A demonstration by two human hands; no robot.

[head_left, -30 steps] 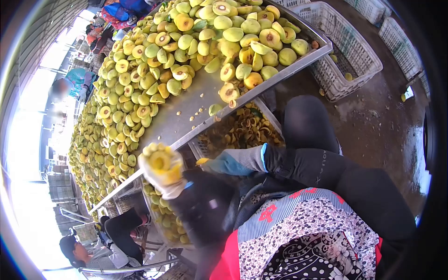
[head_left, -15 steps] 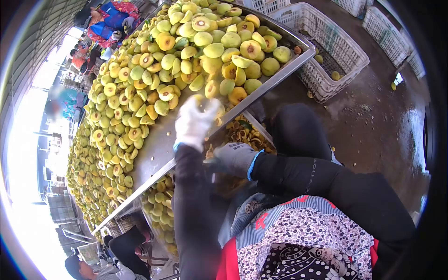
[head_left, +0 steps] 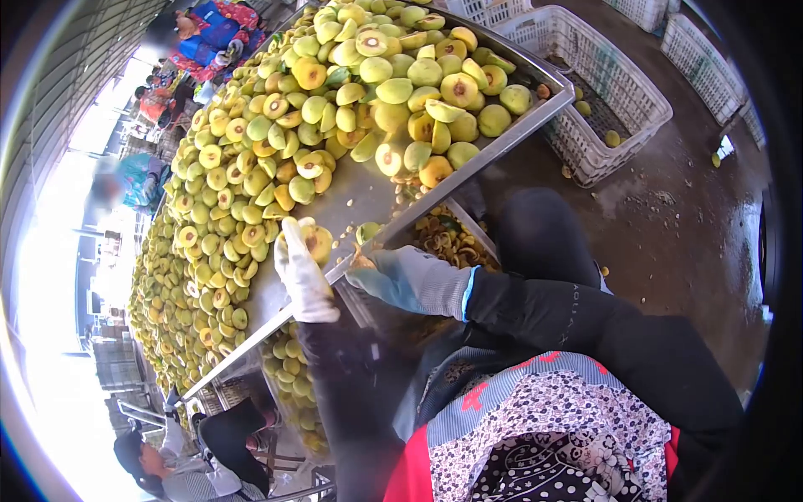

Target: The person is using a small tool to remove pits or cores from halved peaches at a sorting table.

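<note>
The left hand (head_left: 303, 272), white-gloved, has its grip closed round a yellow fruit (head_left: 318, 243), lifted just over the table (head_left: 335, 205) edge, within the right hand's (head_left: 410, 280) reach. That one is curled, and I cannot tell its hold. A crate of scraps (head_left: 443, 238) sits below the edge, likely catching whatever falls.

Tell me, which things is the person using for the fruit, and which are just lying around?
In use: left hand, gripping a fruit half; right hand, close beside it; metal table; fruit pile; crate of scraps under the table's edge.
Lying about: white crate on the floor, nearly empty; loose fruit on the wet floor.
</note>
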